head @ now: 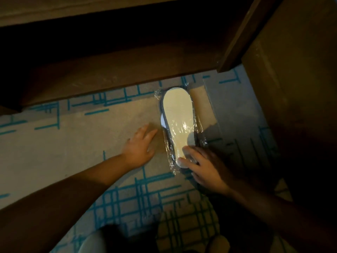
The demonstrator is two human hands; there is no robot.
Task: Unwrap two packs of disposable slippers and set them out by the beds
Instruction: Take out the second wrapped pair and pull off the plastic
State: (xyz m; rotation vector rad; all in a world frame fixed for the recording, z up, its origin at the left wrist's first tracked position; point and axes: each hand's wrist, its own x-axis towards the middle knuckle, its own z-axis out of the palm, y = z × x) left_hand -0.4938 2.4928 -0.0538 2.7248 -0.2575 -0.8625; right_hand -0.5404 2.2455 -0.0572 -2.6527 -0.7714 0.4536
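**Head view: wrapped slipper pack on the carpet, both hands low**

Head camera. I see one slipper pack (177, 125) lying flat on the patterned carpet (76, 143), sole side up, pale sole with a dark edge, sealed in clear plastic wrap (200, 141) that glints near the heel. The toe end points away from me toward the dark wooden furniture base (109, 75); the heel end lies under my right fingers. My right hand (204, 167) rests on that heel end, fingers (184, 160) bent and pressing the film; whether they pinch it I cannot tell. My left hand (139, 147) lies released, palm down, fingers (150, 133) extended on the carpet just left of the pack, tips near its edge but apart from it. A second wooden panel (291, 88) stands beyond my right hand.
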